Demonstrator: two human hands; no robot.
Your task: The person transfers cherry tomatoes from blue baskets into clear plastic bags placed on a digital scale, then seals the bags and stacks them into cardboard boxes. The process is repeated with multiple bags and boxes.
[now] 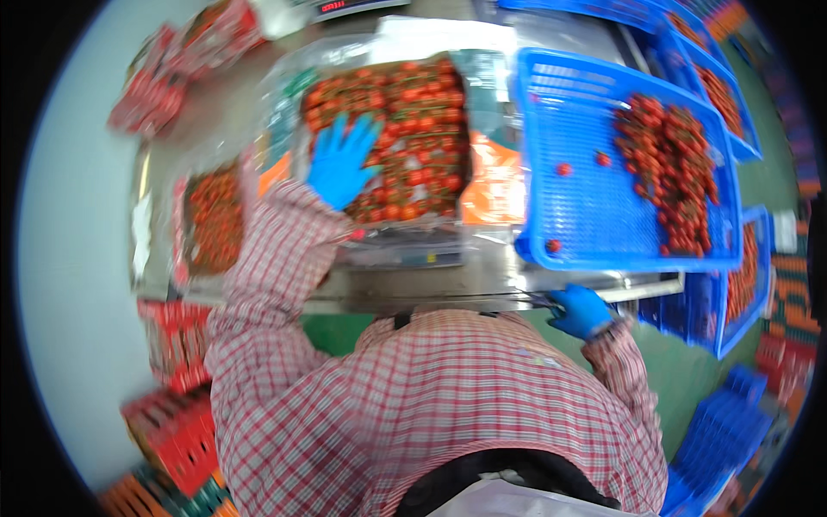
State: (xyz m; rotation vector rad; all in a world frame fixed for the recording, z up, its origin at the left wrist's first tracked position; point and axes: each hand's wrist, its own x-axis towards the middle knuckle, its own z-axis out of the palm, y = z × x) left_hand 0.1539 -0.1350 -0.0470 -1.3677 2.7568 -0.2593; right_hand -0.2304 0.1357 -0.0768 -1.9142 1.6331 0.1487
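Note:
My left hand point(342, 161), in a blue glove, lies flat with fingers spread over vine cherry tomatoes point(423, 126). They sit in rows in a box lined with clear plastic film point(278, 110). At the table's front edge, my right hand point(580, 311), also gloved in blue, grips what looks like a pair of scissors point(539, 299), the blades pointing left. Just beyond that hand is a blue plastic crate point(549, 258) with a heap of cherry tomatoes on the vine point(672, 168) at its right side. A few loose tomatoes point(564, 169) lie on the crate's floor.
A second film-lined box of small tomatoes point(216, 220) sits left of my forearm. Red-and-white packages point(155, 90) lie at the back left. A scale with a lit display point(355, 6) stands at the back. More blue crates point(743, 278) line the right; red crates point(171, 439) are stacked lower left.

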